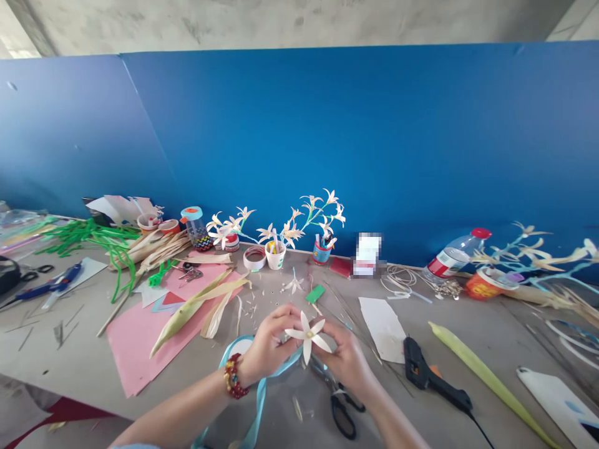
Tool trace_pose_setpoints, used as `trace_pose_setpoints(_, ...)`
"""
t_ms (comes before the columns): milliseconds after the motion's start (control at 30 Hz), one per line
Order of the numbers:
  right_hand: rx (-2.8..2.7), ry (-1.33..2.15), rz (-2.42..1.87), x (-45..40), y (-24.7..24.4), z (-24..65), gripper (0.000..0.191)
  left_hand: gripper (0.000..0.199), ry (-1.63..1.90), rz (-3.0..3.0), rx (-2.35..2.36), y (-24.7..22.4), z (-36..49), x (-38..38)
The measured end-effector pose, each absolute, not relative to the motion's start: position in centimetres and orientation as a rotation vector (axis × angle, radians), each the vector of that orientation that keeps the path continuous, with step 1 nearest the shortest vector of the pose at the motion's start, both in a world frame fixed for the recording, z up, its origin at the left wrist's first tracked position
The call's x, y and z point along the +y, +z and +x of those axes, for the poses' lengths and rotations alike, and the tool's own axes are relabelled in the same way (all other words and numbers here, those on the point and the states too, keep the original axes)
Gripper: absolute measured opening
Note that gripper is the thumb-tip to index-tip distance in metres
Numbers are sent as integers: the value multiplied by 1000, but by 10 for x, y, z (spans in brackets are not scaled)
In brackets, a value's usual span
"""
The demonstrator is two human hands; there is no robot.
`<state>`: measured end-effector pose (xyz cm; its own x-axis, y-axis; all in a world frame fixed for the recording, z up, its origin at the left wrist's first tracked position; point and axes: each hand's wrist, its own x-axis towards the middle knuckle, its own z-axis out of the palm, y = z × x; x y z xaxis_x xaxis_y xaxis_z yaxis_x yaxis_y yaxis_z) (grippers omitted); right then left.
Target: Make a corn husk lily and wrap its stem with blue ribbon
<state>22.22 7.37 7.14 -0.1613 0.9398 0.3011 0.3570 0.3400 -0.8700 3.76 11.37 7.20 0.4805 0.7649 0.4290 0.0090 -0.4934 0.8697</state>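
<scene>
Blue panelling [327, 137] stands behind the grey worktop [70, 365]. Left hand [266, 349] and right hand [349, 358] pinch a white five-petalled flower [307, 335] between them, above the worktop, apparently lightly to spare thin petals; exact contacts are partly hidden. Black glue gun [423, 373] lies right, presumably for easy reach; black-handled scissors [335, 391] lie beneath.

White petals [307, 337] partly hide the left hand [271, 346]; pixelation obscures a pale object [368, 252].

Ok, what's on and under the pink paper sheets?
On the pink paper sheets lie a pale green husk, a red paper piece and a light blue paper piece, among other bits; anything under the sheets is covered.
</scene>
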Motion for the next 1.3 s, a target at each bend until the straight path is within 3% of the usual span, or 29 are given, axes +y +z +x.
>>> trace_pose_setpoints(567,-1855,617,-1186,90,56,225,9,10,1055,1774,665,60,37,127)
trace_pose_setpoints(867,-1989,357,-1173,92,54,221,16,28,950,1330,683,51,42,135)
trace_pose_setpoints(1300,-2197,170,-1047,86,48,231,26,32,672,1403,641,62,34,141)
